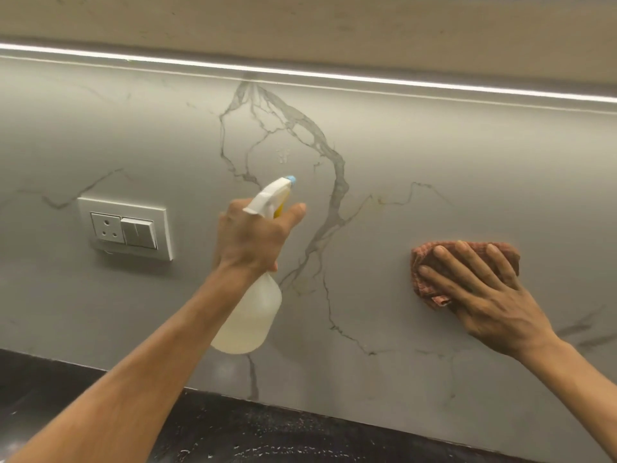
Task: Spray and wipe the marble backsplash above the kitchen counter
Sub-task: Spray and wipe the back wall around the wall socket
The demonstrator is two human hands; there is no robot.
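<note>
You are gripping the spray bottle (248,315) in your left hand (248,238), pressing the cloth (430,262) onto the marble backsplash (434,155) under your spread right hand (487,295), and overspray is risking wetting the socket (125,228).

Your backsplash (434,155): grey marble, darker veins
Your cloth (430,282): reddish-pink check
Your spray bottle (248,315): translucent white, blue nozzle tip
Your counter (233,429): black, white specks
</note>
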